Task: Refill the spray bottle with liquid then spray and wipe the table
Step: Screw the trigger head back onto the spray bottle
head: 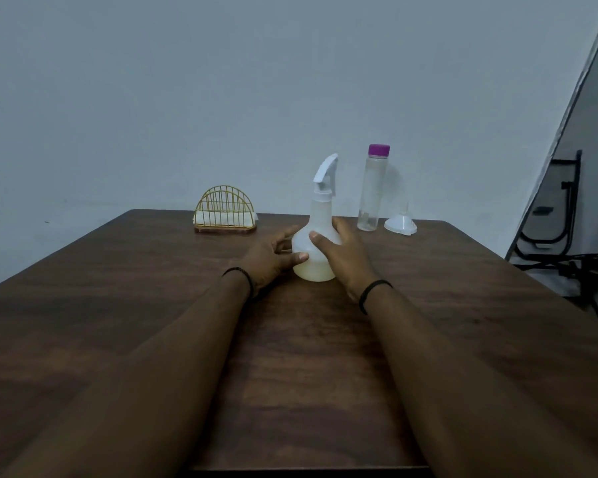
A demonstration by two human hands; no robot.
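The spray bottle [316, 250] is clasped upright between the left hand [270, 258] and right hand [346, 258], fingers apparently curled round it; beyond stands a clear bottle [372, 194].

— What does the room look like behind the table?

— There is a plain wall [221, 81], pale grey-blue, without any picture or window on it. The light is dim and even.

— And the table [118, 305] itself?

— It is dark brown wood with visible grain. Its far edge stands close to the wall.

— Is there something at the right side?

— Yes. A slanted dark edge [573, 108] runs down there, maybe of a panel; I cannot tell. Beside it is a black metal frame [563, 201] with bent tubes, and near it a bit of pale floor [549, 281].
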